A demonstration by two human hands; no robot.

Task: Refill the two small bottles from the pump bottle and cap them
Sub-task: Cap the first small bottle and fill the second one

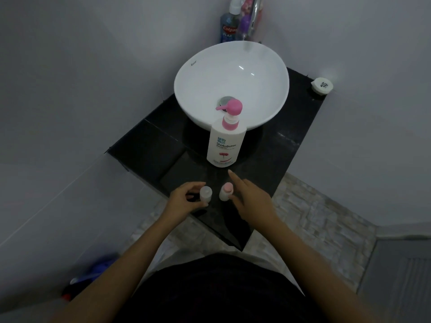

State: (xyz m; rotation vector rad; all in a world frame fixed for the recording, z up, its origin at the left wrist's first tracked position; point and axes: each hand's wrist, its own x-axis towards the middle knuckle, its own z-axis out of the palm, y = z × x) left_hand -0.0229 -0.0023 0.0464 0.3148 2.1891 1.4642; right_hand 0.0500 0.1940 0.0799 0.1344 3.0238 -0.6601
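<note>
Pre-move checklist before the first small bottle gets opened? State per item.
1. Pump bottle upright on counter, in front of the sink: ok.
2. Both small bottles upright near the counter's front edge: ok.
3. Left hand curled around clear-capped bottle: ok; grip firmness: cannot tell.
4. Right hand open beside pink-capped bottle, not holding: ok.
5. Caps on both: ok.
6. Fill levels: cannot tell.

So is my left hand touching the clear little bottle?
Touching. The head view shows the left hand curled around the clear little bottle, fingers meeting its side.
</note>
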